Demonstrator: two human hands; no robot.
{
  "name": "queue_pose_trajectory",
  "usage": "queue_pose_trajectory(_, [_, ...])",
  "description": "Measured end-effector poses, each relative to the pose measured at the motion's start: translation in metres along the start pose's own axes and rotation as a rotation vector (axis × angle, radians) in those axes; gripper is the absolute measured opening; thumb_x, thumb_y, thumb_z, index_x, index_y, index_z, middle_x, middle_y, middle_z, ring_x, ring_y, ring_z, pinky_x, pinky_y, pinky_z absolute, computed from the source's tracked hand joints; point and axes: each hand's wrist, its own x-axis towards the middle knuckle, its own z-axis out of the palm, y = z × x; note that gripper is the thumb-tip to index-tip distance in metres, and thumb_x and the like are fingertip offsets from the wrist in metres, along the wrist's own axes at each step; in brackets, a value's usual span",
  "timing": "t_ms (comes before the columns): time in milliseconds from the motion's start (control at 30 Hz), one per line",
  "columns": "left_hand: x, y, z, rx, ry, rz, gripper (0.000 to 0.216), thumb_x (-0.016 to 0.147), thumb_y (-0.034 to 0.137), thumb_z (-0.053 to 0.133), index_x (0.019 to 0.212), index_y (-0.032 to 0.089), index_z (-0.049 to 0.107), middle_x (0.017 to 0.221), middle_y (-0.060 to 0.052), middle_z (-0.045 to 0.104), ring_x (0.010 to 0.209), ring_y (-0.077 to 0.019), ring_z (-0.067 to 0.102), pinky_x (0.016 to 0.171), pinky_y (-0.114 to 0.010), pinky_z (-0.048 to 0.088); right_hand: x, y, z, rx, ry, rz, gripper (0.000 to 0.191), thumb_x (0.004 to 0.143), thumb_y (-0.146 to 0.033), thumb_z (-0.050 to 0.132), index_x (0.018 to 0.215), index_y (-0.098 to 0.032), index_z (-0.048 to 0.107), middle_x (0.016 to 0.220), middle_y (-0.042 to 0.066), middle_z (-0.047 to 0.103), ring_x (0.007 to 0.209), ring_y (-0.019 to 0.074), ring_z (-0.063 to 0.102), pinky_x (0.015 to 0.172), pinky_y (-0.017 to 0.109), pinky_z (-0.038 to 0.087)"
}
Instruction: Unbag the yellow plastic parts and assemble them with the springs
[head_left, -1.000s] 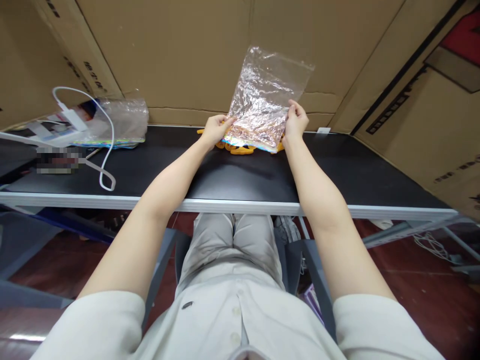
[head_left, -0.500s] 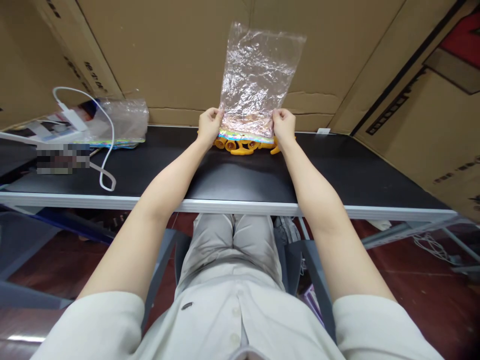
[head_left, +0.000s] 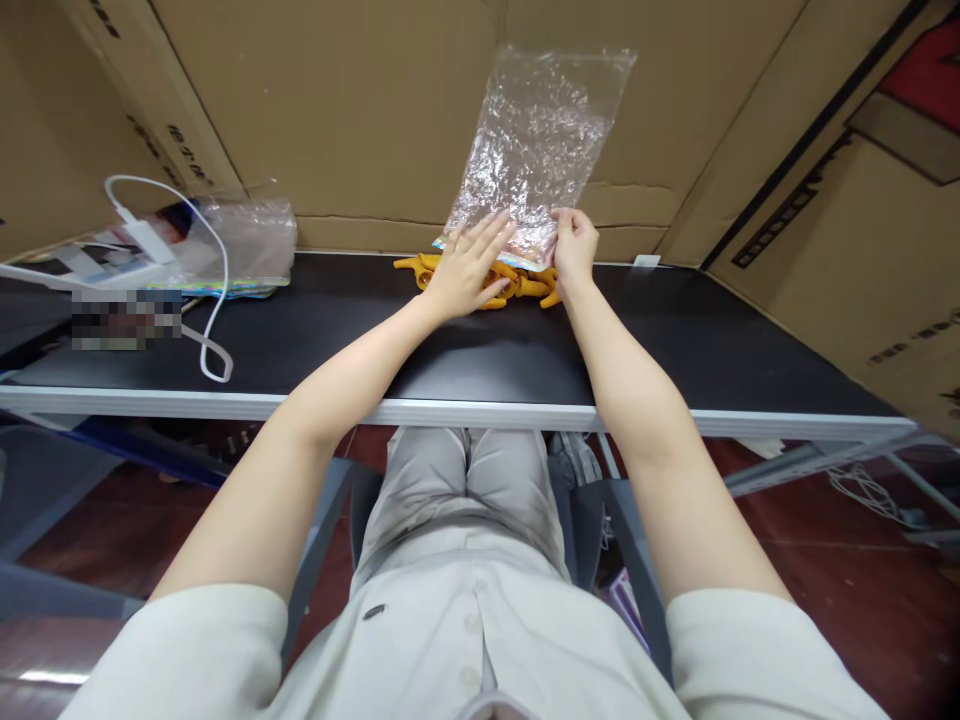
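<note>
Clear plastic bag [head_left: 544,135], one: crinkled, with a coloured strip along its lower edge; raised above the rear of the bench [head_left: 675,340], leaning to the right. Half a second earlier it stood straighter, its lower edge nearer the front.

Right hand [head_left: 576,255]: fingers curled, thumb and fingers pinching the bag's lower right side, as before.

Left hand [head_left: 466,277]: open, palm down, fingers extended and slightly spread, gripping nothing visible; fingertips overlap the bag's lower part, contact uncertain. Previously it pinched the bag's left side.

Orange pieces [head_left: 534,287], several: lying on the bench below the bag, partly under the left hand; their left end now shows more fully.

Clear bags [head_left: 251,235], stacked: at the bench's left, coloured edges toward the front; unchanged.

White cable [head_left: 226,262], looped: in front of the stack, joined to a white adapter [head_left: 148,240]; position unchanged.

White tag [head_left: 646,261], small: rear edge of the bench, right of the right hand.

Cardboard wall [head_left: 337,120]: behind the bench.
</note>
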Motion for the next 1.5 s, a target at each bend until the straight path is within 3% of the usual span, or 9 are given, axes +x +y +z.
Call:
queue_pose_trajectory(167, [0.002, 0.01, 0.008, 0.094, -0.114, -0.018, 0.061, 0.115, 0.031, 0.046, 0.175, 0.028, 0.052, 0.185, -0.012, 0.045, 0.176, -0.0294, 0.035, 0.148, -0.055, 0.014, -0.011, -0.015, 0.011, -0.026, -0.049, 0.117, 0.089, 0.092, -0.106, 0.049, 0.116, -0.025, 0.077, 0.077, 0.004, 0.067, 0.076, 0.028, 0.08, 0.068, 0.044, 0.069])
queue_pose_trajectory(400, [0.0, 0.012, -0.019, 0.252, -0.179, -0.156, 0.079, 0.102, 0.006, 0.034, 0.176, 0.027, 0.051, 0.187, -0.007, 0.04, 0.178, -0.0228, 0.029, 0.148, -0.056, 0.01, -0.012, -0.024, 0.005, -0.121, -0.182, 0.142, 0.089, 0.109, -0.091, 0.035, 0.149, -0.02, 0.072, 0.117, 0.015, 0.082, 0.115, 0.0374, 0.085, 0.097, 0.06, 0.071])
queue_pose_trajectory(567, [-0.001, -0.002, -0.037, 0.256, -0.163, -0.345, 0.081, 0.099, 0.014, 0.046, 0.177, 0.036, 0.049, 0.189, -0.001, 0.035, 0.18, -0.0283, 0.023, 0.148, -0.064, 0.006, -0.012, -0.021, -0.005, -0.61, -0.22, -0.037, 0.066, 0.113, -0.063, 0.056, 0.164, -0.02, 0.064, 0.167, 0.02, 0.063, 0.163, 0.0399, 0.055, 0.138, 0.064, 0.041])
queue_pose_trajectory(667, [-0.005, -0.014, -0.045, 0.236, -0.135, -0.406, 0.082, 0.097, 0.02, 0.055, 0.177, 0.038, 0.049, 0.189, -0.001, 0.036, 0.18, -0.033, 0.022, 0.147, -0.068, 0.004, -0.023, -0.025, -0.009, -0.774, -0.385, 0.024, 0.08, 0.108, -0.05, 0.067, 0.179, -0.019, 0.046, 0.182, 0.02, 0.046, 0.173, 0.0421, 0.039, 0.143, 0.068, 0.029])
queue_pose_trajectory(867, [-0.014, -0.033, -0.053, 0.264, -0.123, -0.498, 0.087, 0.094, 0.027, 0.061, 0.179, 0.035, 0.047, 0.19, -0.004, 0.036, 0.181, -0.0343, 0.021, 0.147, -0.067, 0.002, -0.04, -0.04, -0.01, -0.779, -0.619, 0.173, 0.112, 0.104, -0.044, 0.074, 0.19, -0.023, 0.006, 0.179, 0.019, 0.051, 0.161, 0.0445, 0.057, 0.136, 0.07, 0.041])
queue_pose_trajectory(1033, [-0.015, -0.035, -0.063, 0.287, -0.181, -0.582, 0.106, 0.083, 0.036, 0.072, 0.182, 0.038, 0.036, 0.192, 0.002, 0.029, 0.181, -0.0365, 0.015, 0.146, -0.07, -0.002, -0.04, -0.047, -0.011, -0.787, -0.623, 0.158, 0.117, 0.103, -0.046, 0.077, 0.19, -0.022, 0.003, 0.177, 0.021, 0.053, 0.16, 0.046, 0.057, 0.135, 0.069, 0.041])
queue_pose_trajectory(1167, [-0.022, -0.045, -0.075, 0.321, -0.145, -0.669, 0.082, 0.098, 0.038, 0.062, 0.178, 0.03, 0.048, 0.192, -0.006, 0.031, 0.182, -0.0327, 0.016, 0.147, -0.064, -0.004, -0.042, -0.053, -0.011, -0.795, -0.631, 0.184, 0.112, 0.104, -0.041, 0.074, 0.19, -0.017, 0.005, 0.173, 0.022, 0.058, 0.157, 0.0425, 0.062, 0.134, 0.063, 0.045])
queue_pose_trajectory(1300, [-0.037, -0.063, -0.096, 0.404, -0.163, -0.775, 0.073, 0.105, 0.021, 0.049, 0.178, 0.018, 0.045, 0.192, -0.01, 0.028, 0.182, -0.026, 0.015, 0.147, -0.066, -0.002, -0.044, -0.058, -0.011, -0.816, -0.655, 0.198, 0.108, 0.106, -0.037, 0.067, 0.188, -0.008, 0.004, 0.171, 0.026, 0.059, 0.155, 0.0389, 0.064, 0.134, 0.055, 0.046])
queue_pose_trajectory(1500, [-0.077, -0.083, -0.137, 0.425, -0.276, -0.974, 0.081, 0.1, 0.004, 0.044, 0.18, 0.013, 0.04, 0.194, -0.011, 0.023, 0.182, -0.0276, 0.014, 0.147, -0.067, 0.009, -0.042, -0.05, -0.013, -0.795, -0.652, 0.18, 0.107, 0.105, -0.037, 0.069, 0.19, -0.017, 0.007, 0.171, 0.022, 0.06, 0.158, 0.0417, 0.061, 0.133, 0.065, 0.044])
